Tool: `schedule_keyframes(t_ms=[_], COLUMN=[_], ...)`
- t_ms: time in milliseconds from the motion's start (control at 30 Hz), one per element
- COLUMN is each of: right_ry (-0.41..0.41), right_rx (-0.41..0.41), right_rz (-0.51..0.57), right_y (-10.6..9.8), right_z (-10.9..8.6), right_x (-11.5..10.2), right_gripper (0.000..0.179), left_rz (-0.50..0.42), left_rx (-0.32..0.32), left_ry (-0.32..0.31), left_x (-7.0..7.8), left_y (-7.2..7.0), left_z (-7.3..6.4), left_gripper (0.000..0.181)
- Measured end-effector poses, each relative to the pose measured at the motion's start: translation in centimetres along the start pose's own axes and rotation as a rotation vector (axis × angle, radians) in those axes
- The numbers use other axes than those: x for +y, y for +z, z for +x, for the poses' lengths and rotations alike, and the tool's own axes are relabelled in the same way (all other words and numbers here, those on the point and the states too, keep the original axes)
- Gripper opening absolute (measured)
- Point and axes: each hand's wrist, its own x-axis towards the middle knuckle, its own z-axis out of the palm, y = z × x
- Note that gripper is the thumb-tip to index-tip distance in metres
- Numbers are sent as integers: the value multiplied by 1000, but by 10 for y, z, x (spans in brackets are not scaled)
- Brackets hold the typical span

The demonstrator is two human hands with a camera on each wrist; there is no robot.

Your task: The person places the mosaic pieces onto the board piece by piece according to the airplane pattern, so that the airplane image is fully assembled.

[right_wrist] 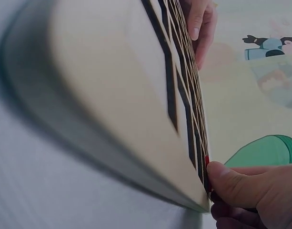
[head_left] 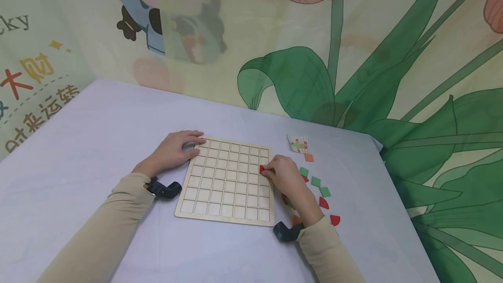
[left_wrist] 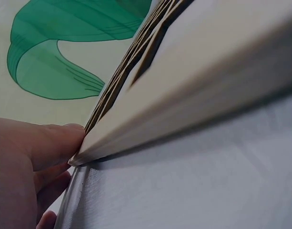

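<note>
A pale wooden grid board (head_left: 225, 221) lies flat on the table, its squares framed by thin raised strips. My left hand (head_left: 177, 148) rests at the board's far left corner, thumb and fingers touching its edge with the fingers fairly straight. Over the right side of the grid, my right hand (head_left: 286, 176) pinches a small red tile (head_left: 261, 169) between thumb and finger. In the right wrist view the red tile (right_wrist: 207, 174) shows as a sliver at the grid surface, mostly hidden by the thumb.
Right of the board lie loose green tiles (head_left: 316, 181), red quarter-round tiles (head_left: 324, 203) and an orange tile (head_left: 309, 157). Some pieces are partly covered by the right hand and forearm. A small printed pattern card (head_left: 298, 144) lies behind them. A printed cloth backdrop (head_left: 212, 77) rises behind the table.
</note>
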Motion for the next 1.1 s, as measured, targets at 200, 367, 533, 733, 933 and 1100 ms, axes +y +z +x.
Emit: schedule_keyframes(t_ms=[200, 367, 533, 733, 933, 1100], right_ry=[-7, 26, 92, 219, 260, 276], right_rx=[7, -16, -36, -107, -210, -259], right_rz=[-17, -7, -21, 41, 68, 88], right_y=[-2, -10, -29, -51, -58, -57], right_z=[1, 2, 2, -5, -11, -12], right_x=[1, 7, 25, 61, 88, 95], right_gripper=[21, 20, 27, 34, 37, 37], left_rz=[5, -4, 1, 8, 9, 10], left_rx=[-3, -5, -7, -7, -6, -7], left_ry=[-8, -10, -11, -3, 3, 0], left_x=[0, 0, -1, -1, -1, -1], left_y=[0, 1, 1, 0, 0, 0], left_z=[1, 1, 0, 0, -1, -1], left_gripper=[37, 37, 37, 36, 35, 36])
